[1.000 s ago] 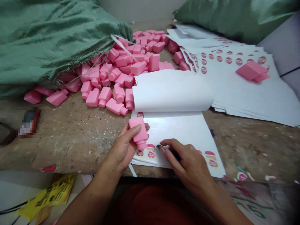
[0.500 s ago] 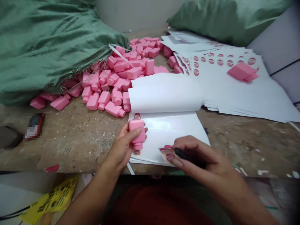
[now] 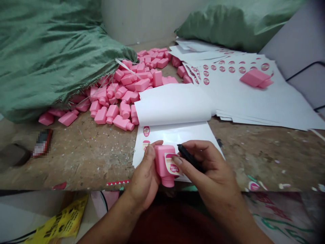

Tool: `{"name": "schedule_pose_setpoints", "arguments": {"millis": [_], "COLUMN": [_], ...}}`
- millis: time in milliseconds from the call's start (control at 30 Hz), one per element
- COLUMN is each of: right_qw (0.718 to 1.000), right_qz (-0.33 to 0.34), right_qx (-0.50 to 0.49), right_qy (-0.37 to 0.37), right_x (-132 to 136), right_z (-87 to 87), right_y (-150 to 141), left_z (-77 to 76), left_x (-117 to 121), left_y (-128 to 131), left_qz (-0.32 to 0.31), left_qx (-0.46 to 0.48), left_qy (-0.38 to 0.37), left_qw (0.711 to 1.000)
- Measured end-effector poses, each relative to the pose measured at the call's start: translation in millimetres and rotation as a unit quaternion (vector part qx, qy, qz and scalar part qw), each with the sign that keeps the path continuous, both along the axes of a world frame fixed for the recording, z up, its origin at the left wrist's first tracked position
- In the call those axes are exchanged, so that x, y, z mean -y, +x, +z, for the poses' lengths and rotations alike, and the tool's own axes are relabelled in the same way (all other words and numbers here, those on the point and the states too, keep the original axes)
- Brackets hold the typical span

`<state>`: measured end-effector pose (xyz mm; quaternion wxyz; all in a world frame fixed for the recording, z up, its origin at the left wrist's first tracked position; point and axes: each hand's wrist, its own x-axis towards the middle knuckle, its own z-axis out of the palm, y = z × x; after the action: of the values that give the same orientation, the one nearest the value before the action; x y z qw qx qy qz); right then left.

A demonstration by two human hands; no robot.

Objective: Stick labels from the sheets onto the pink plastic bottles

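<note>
My left hand (image 3: 144,178) is closed around a small pink plastic bottle (image 3: 160,159), its capped end tilted down toward me. A printed sticker (image 3: 170,166) lies at the bottle's front face, its right part under my right thumb; whether it is fully stuck down I cannot tell. In my right hand (image 3: 210,169) is a slim black pen-like tool (image 3: 190,157), gripped together with that sticker's edge. Beneath both hands lies a white sticker sheet (image 3: 177,134), its upper part folded back, with a few printed stickers showing along its left side.
Many pink bottles (image 3: 127,91) spill from a green sack (image 3: 63,61) at the left. White sticker sheets (image 3: 243,98) spread at the right, one bottle (image 3: 256,78) on top. A second green sack (image 3: 223,30) sits behind. A blurred red-edged object (image 3: 42,143) lies left, near the table edge.
My right hand has lifted a sticker off the sheet and brought it to the bottle. My left hand has moved the bottle right and nearer to me. The camera view has shifted slightly.
</note>
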<state>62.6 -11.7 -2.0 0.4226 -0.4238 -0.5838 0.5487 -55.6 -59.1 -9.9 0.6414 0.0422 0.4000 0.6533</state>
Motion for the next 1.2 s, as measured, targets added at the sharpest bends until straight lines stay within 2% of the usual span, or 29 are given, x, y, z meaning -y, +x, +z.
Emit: {"name": "schedule_pose_setpoints", "arguments": {"millis": [400, 567, 667, 733, 833, 900, 967, 1067, 1200], "right_qw": [0.999, 0.998, 0.995, 0.986, 0.951, 0.937, 0.954, 0.989, 0.995], "right_qz": [0.0, 0.001, -0.002, -0.007, -0.01, -0.015, -0.011, 0.024, 0.09], "right_qx": [0.033, 0.053, 0.082, 0.128, 0.232, 0.27, 0.248, 0.133, 0.048], "right_qy": [0.008, 0.021, 0.056, 0.105, 0.203, 0.223, 0.167, 0.052, -0.021], "right_x": [0.7, 0.5, 1.5, 1.8, -0.8, -4.9, -9.6, -14.6, -17.0], "right_z": [-9.2, -10.7, -10.7, -11.9, -14.6, -14.7, -12.3, -6.6, -6.3], "right_y": [-0.3, -0.9, -1.4, -0.3, 5.2, 10.9, 16.0, 17.0, 5.8], "left_z": [-4.4, -4.2, -3.7, -4.2, -4.8, -4.2, -2.8, -0.7, 0.2], "left_x": [0.2, 3.3, 6.9, 8.6, 9.1, 8.6, 8.4, 9.7, 12.9], "left_y": [1.7, 0.2, -0.2, 0.3, 0.8, -0.3, -3.1, -8.0, -8.0], "left_qz": [-0.001, -0.02, -0.05, -0.058, -0.045, -0.035, -0.041, -0.074, -0.115], "left_qx": [-0.003, -0.035, -0.074, -0.097, -0.107, -0.099, -0.091, -0.086, -0.074], "left_qy": [0.01, 0.022, 0.014, 0.015, 0.024, 0.01, -0.015, -0.035, -0.029], "left_qw": [1.0, 0.999, 0.996, 0.993, 0.993, 0.994, 0.995, 0.993, 0.99]}}
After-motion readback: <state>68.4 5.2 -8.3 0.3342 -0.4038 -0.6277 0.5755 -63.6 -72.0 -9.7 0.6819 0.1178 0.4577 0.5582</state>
